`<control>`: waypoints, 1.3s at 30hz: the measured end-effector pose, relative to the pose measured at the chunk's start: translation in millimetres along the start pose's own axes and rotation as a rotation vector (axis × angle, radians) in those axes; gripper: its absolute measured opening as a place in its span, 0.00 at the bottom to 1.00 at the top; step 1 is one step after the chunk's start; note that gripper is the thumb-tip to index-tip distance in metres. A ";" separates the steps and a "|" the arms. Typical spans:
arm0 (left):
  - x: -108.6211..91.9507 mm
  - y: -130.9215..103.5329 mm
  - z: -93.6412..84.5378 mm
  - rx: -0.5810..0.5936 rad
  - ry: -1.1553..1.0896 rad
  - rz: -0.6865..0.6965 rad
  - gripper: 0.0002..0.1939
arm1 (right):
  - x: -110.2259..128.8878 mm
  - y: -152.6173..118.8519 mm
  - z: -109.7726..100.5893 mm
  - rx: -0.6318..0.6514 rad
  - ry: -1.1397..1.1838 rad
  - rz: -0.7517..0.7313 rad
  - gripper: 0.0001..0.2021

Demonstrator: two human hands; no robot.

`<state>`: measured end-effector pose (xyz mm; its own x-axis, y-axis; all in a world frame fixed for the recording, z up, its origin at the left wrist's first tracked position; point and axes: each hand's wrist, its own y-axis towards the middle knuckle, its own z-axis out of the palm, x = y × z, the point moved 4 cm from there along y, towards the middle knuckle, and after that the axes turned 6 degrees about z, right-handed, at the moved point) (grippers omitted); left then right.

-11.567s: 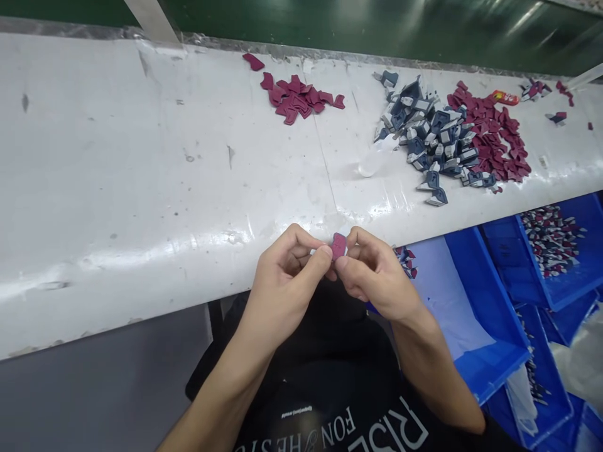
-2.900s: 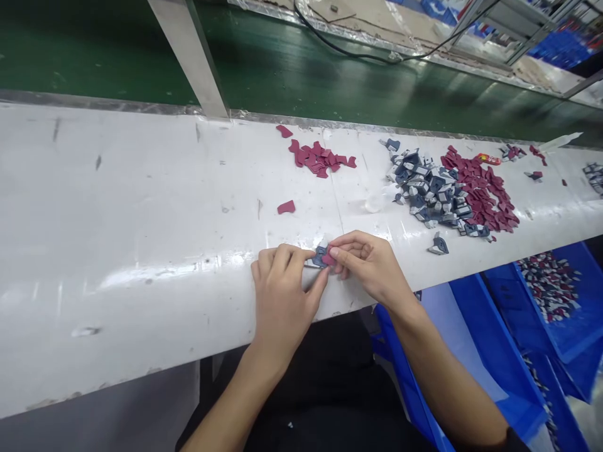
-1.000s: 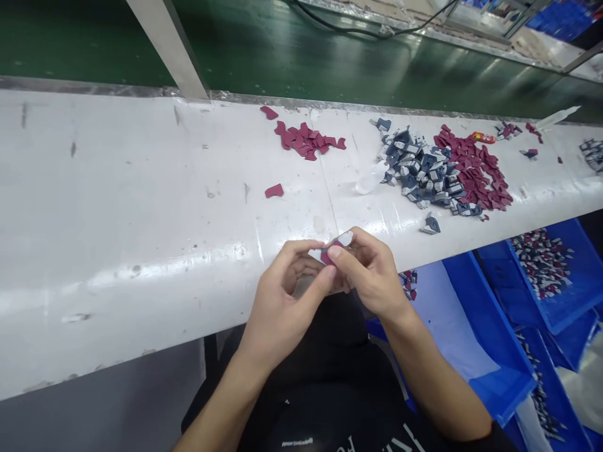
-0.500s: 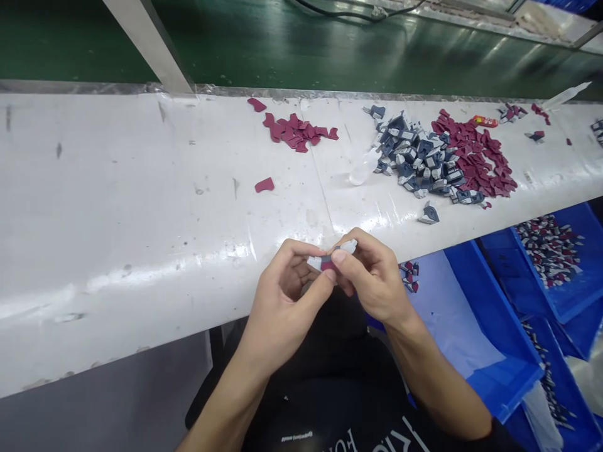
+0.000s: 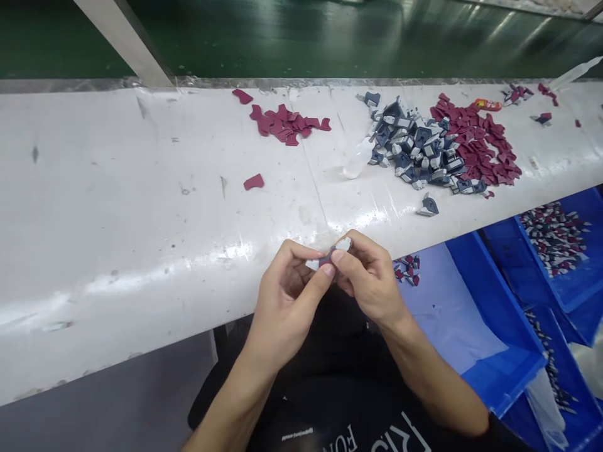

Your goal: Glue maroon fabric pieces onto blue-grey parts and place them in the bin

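Between my two hands is a small plastic part (image 5: 326, 258) in white, dark blue-grey and maroon, held just over the table's near edge. My left hand (image 5: 292, 301) pinches its left end between thumb and fingers. At its other end, the thumb and fingers of my right hand (image 5: 370, 273) are closed on it, the thumb pressing on top. Fingertips hide much of the part. Beyond the hands lie a pile of blue-grey and white parts (image 5: 414, 147), a big heap of maroon pieces (image 5: 485, 147) and a smaller maroon group (image 5: 287, 125).
One maroon piece (image 5: 254, 181) and one blue-grey part (image 5: 428, 206) lie apart on the white table (image 5: 117, 207). A clear plastic item (image 5: 357, 160) touches the pile. Blue bins (image 5: 499, 301) with parts stand below at right. A metal post (image 5: 125, 41) rises at the back left.
Both hands stay closed on the part, which has turned slightly so more maroon shows between the thumbs. The view has shifted a little; the piles look the same.
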<state>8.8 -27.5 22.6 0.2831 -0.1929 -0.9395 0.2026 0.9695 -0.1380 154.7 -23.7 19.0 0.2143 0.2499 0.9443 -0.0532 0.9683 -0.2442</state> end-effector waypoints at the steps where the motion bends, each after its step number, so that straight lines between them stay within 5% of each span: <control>1: 1.5 0.1 0.5 0.005 -0.031 -0.010 0.09 | -2.7 -0.5 -1.0 0.011 0.016 0.019 0.18; 8: 1.5 4.6 1.6 0.012 -0.144 -0.074 0.09 | -3.5 -11.0 -7.8 0.068 -0.052 0.068 0.11; 21: 5.9 4.2 0.3 0.018 -0.056 -0.146 0.08 | -5.3 -8.8 -9.1 0.059 0.027 0.060 0.17; 39: 9.2 -1.2 2.3 -0.090 0.103 -0.057 0.07 | -12.6 -14.4 -16.2 0.044 -0.093 0.093 0.14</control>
<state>13.4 -30.7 14.8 0.1754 -0.2357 -0.9559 0.1291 0.9680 -0.2150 168.6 -40.7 7.1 0.1153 0.3354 0.9350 -0.1121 0.9397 -0.3232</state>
